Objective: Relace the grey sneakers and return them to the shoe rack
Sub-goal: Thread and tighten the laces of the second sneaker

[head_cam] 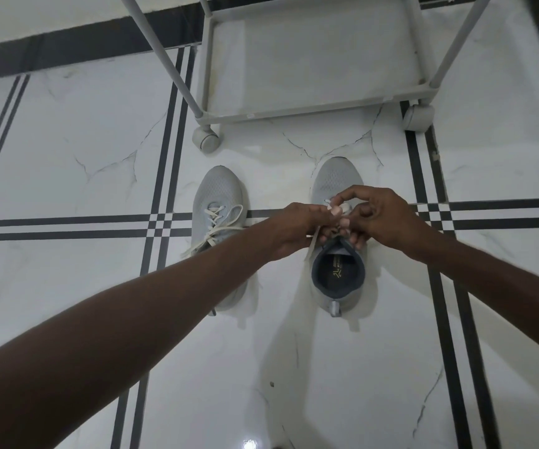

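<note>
Two grey sneakers stand side by side on the tiled floor, toes pointing away from me. The left sneaker (218, 196) has its white lace (219, 222) threaded and lying loose over its side; my left forearm hides its heel. Over the tongue of the right sneaker (337, 277) both hands meet. My left hand (297, 226) and my right hand (381, 218) each pinch the right sneaker's white lace (313, 243), one end of which hangs down beside the dark collar. The eyelets under my fingers are hidden.
The grey shoe rack (310, 106) on castor wheels (206, 139) stands just beyond the sneakers, its lowest shelf bare. The floor is white marble tile with dark stripe lines.
</note>
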Tool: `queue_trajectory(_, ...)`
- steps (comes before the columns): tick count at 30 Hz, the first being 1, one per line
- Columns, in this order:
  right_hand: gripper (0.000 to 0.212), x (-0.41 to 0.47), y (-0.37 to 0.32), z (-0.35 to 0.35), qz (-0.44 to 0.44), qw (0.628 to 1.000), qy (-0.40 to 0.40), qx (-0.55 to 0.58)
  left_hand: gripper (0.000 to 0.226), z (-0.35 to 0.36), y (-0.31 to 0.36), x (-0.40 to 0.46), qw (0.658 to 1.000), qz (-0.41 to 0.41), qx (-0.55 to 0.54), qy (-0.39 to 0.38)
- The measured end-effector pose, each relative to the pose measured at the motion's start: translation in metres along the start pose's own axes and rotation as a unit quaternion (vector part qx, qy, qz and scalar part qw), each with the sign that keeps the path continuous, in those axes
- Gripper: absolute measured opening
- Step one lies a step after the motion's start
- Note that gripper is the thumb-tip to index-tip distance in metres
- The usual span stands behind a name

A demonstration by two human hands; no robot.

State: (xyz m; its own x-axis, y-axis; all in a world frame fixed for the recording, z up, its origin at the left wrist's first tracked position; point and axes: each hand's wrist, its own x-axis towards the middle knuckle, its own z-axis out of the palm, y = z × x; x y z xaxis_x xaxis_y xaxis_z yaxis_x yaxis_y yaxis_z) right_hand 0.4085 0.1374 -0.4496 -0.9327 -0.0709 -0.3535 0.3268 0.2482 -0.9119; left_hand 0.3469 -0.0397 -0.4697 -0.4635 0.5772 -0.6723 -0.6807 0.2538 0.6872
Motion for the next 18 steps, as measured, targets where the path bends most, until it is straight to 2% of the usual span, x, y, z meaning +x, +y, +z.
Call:
queue_trajectory(3, 0.035, 0.001, 0.004, 0.0, 0.042, 0.998, -0.032, 0.041, 0.016, 0.001, 0.0, 0.002, 1.0, 0.003, 0.01, 0.023)
queue_trajectory(7, 0.039, 0.002, 0.01, -0.007, 0.065, 0.995, -0.049, 0.064, 0.014, -0.002, 0.002, -0.001, 0.999, 0.01, 0.045, -0.008)
queue_trajectory(11, 0.032, 0.008, 0.014, -0.008, 0.066, 0.994, -0.062, 0.057, 0.015, -0.007, 0.016, -0.002, 0.98, 0.034, 0.196, 0.013)
queue_trajectory(14, 0.028, 0.009, 0.017, -0.006, 0.061, 0.995, -0.063, 0.057, 0.015, -0.007, 0.029, -0.002, 0.931, 0.099, 0.349, 0.036)
queue_trajectory(16, 0.027, 0.01, 0.018, -0.005, 0.061, 0.995, -0.054, 0.054, 0.013, -0.003, 0.03, -0.001, 0.868, 0.167, 0.46, 0.083)
queue_trajectory(18, 0.027, 0.01, 0.018, -0.004, 0.061, 0.995, -0.052, 0.057, 0.013, 0.001, 0.026, -0.002, 0.817, 0.23, 0.513, 0.126)
